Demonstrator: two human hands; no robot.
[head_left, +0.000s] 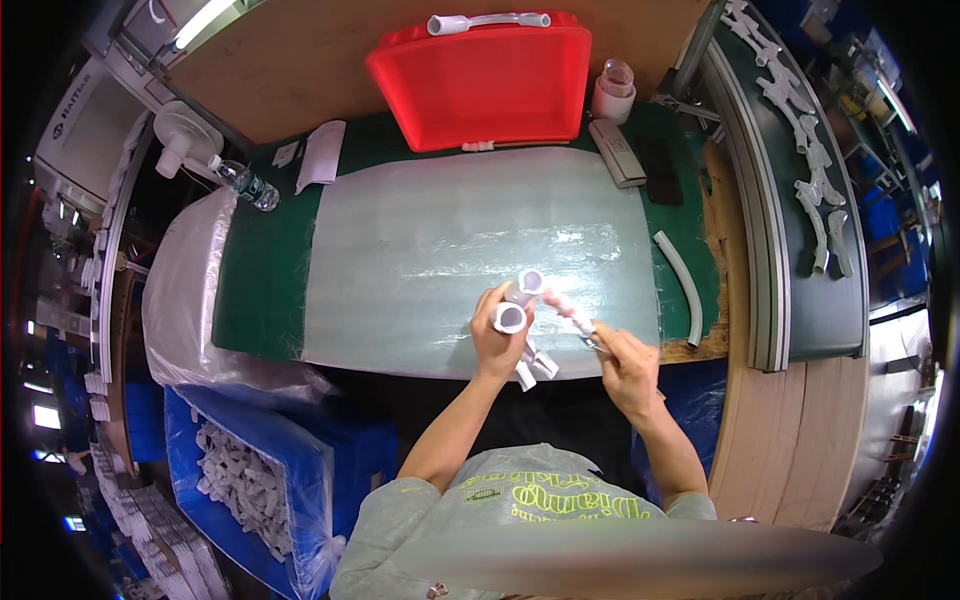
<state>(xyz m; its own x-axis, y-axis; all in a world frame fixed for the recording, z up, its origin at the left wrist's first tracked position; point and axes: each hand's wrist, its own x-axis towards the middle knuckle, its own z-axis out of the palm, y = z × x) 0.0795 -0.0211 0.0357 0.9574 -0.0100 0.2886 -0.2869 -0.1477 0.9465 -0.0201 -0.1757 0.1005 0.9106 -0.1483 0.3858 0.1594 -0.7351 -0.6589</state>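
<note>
As it looks from here: white branched plastic pipe fitting [517, 305], light, rigid, smooth
Left hand [495, 340]: clenched round its trunk
Right hand [625, 355]: pinching a small metal tool [592, 338]

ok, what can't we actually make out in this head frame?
- Right hand: the small tool it holds is too small and blurred to identify.
- White pipe fitting: the left hand covers its middle, so its full shape is hidden.
- Red tray: its contents cannot be seen from this angle.
- Blue bin: white parts inside are too small, and plastic liner veils them.
- Conveyor: fisheye rim bends and shrinks the parts on it.
</note>
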